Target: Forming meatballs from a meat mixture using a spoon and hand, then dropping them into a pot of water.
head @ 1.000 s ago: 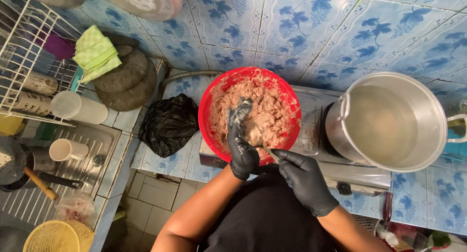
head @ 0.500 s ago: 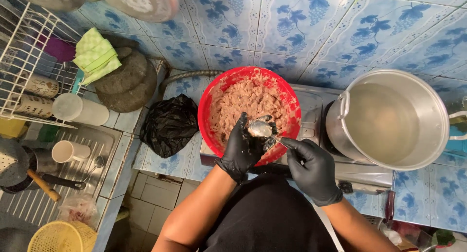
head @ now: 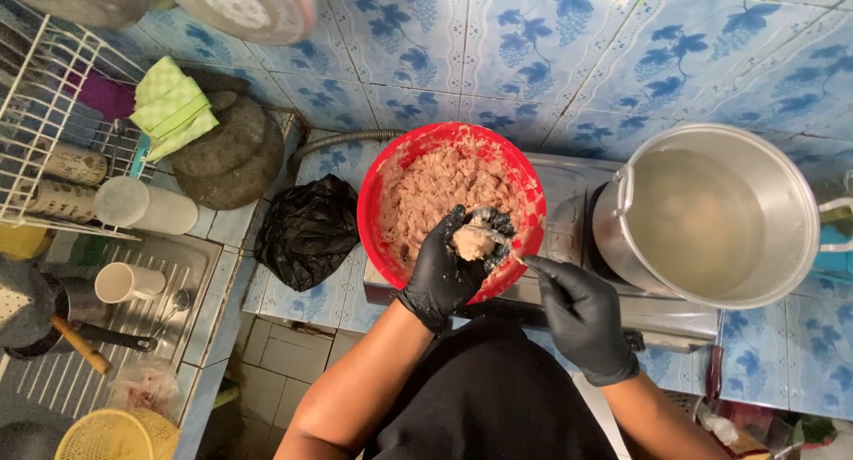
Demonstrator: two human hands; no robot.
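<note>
Starting at the far left, a white wire dish rack (head: 40, 131) is seen over the steel sink (head: 160, 273), with a pale cup (head: 124, 282) lying on its side just below and a green checked cloth (head: 171, 107) draped on the stone mortar (head: 233, 153). A crumpled black plastic bag (head: 308, 231) is parked just beside the red bowl (head: 451, 209), close enough to be caught by a stray elbow.

Now the centre: the red bowl is filled with pinkish minced paste (head: 435, 198), and the left hand (head: 449, 269), gloved in black, is curled into a loose fist over the bowl's near rim, a lump of paste (head: 473, 242) squeezed up at the top of the grip. Should the squeeze be overdone, the lump could be lost over the rim and onto the counter rather than back into the bowl.

The right hand (head: 582, 313), also gloved, is closed in a pinch on a slim spoon handle (head: 522, 261), its tip touching the lump. The handle looks slippery work in gloves; a slipped pinch is likely to smear the ball out of shape.

On the right, a metal pot (head: 711, 216) of cloudy water sits on the stove (head: 569, 247), near the hands. A splash of hot liquid is the risk if anything is dropped from height.
</note>
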